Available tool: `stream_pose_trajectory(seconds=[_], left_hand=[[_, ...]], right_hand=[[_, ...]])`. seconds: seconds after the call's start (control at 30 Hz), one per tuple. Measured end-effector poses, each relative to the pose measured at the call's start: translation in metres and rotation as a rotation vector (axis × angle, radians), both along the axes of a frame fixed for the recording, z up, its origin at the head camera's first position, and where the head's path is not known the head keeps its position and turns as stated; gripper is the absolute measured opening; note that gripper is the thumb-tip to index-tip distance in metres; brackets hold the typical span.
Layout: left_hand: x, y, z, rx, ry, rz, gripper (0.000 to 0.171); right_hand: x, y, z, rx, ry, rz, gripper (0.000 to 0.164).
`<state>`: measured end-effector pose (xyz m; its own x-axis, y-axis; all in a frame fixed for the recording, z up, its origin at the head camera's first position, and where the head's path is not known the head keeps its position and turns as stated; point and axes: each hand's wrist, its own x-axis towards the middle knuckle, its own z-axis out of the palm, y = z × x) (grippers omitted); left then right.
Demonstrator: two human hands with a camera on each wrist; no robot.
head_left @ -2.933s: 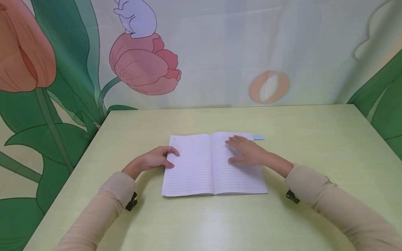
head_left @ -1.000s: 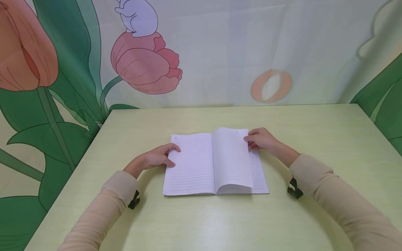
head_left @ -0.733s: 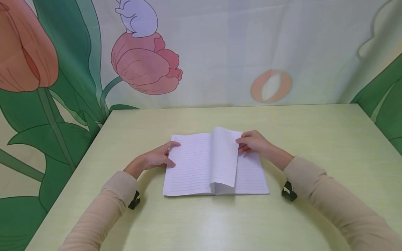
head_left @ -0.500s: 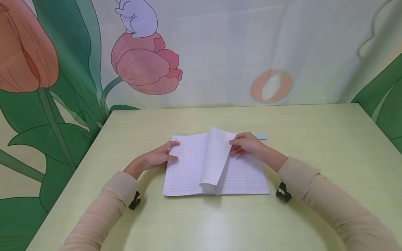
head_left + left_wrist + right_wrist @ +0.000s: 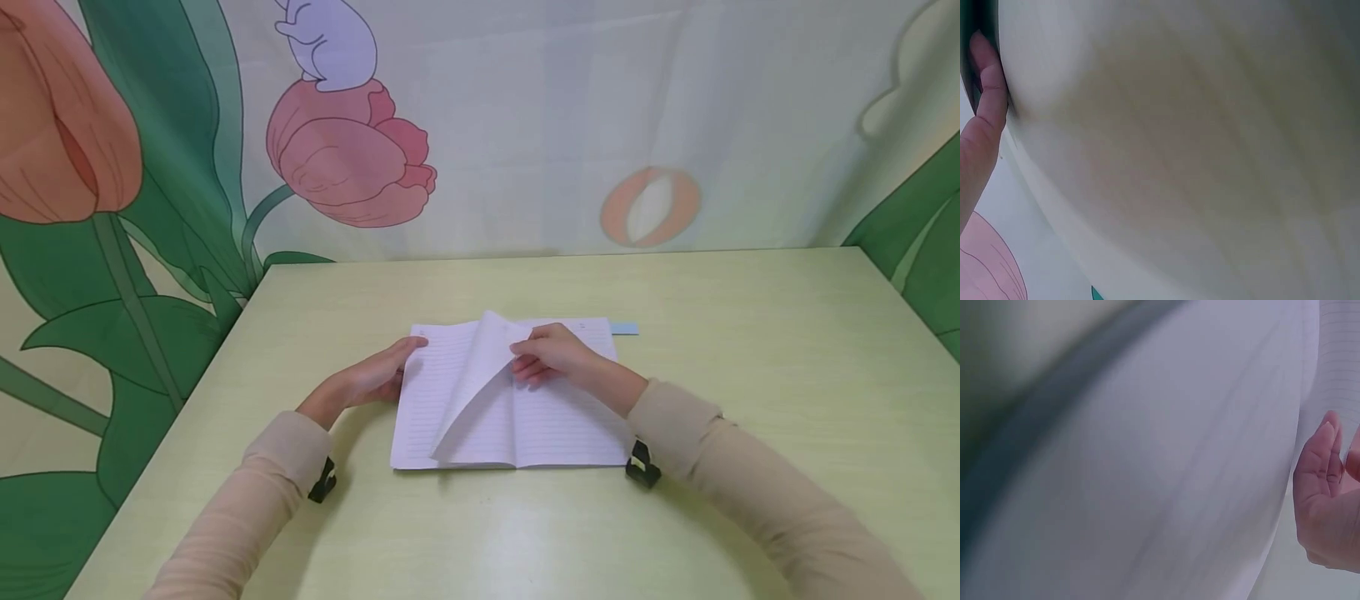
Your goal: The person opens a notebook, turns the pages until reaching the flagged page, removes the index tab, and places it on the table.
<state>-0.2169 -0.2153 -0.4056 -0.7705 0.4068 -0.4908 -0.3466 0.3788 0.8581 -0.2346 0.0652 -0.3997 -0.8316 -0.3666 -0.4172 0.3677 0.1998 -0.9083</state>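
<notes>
An open lined notebook (image 5: 573,425) lies on the table. My right hand (image 5: 558,357), over its right half, pinches the upper corner of a single page (image 5: 472,379) between thumb and fingers. That page is lifted and curls diagonally across the spine, its lower corner over the left half. My left hand (image 5: 367,377) holds the notebook's left edge, one digit on top near the upper left corner and other fingers lower, partly hidden at the edge. In the right wrist view, curled fingers (image 5: 1319,465) show beside the paper. The left wrist view shows one finger (image 5: 991,94).
A light blue strip (image 5: 625,328) sticks out past the notebook's upper right edge. The pale table (image 5: 480,533) ends at a wall hanging (image 5: 525,125) printed with tulips. A dark device (image 5: 642,465) hangs under the right wrist, another device (image 5: 322,482) under the left.
My right hand went from lying flat on the right page to pinching a page corner, and has carried it leftward over the spine. The left hand's lower digit has left the page top.
</notes>
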Motion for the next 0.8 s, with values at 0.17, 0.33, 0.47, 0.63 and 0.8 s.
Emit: stream_pose_trajectory(seconds=[0.17, 0.33, 0.47, 0.63, 0.8], left_hand=[[0.0, 0.0, 0.001, 0.009, -0.004, 0.0, 0.052], [0.0, -0.001, 0.001, 0.046, -0.026, -0.001, 0.059], [0.001, 0.0, 0.001, 0.057, -0.047, 0.018, 0.061], [0.001, 0.0, -0.001, 0.047, -0.006, 0.015, 0.065], [0.001, 0.0, -0.004, 0.033, 0.034, -0.002, 0.076]], right_hand=[[0.006, -0.014, 0.0, -0.025, -0.019, 0.009, 0.014], [0.011, -0.021, 0.002, -0.045, -0.046, 0.083, 0.031], [0.012, -0.022, 0.002, -0.044, -0.043, 0.129, 0.039], [0.013, -0.022, 0.002, -0.052, -0.039, 0.15, 0.038], [0.014, -0.019, 0.002, -0.067, -0.031, 0.152, 0.036]])
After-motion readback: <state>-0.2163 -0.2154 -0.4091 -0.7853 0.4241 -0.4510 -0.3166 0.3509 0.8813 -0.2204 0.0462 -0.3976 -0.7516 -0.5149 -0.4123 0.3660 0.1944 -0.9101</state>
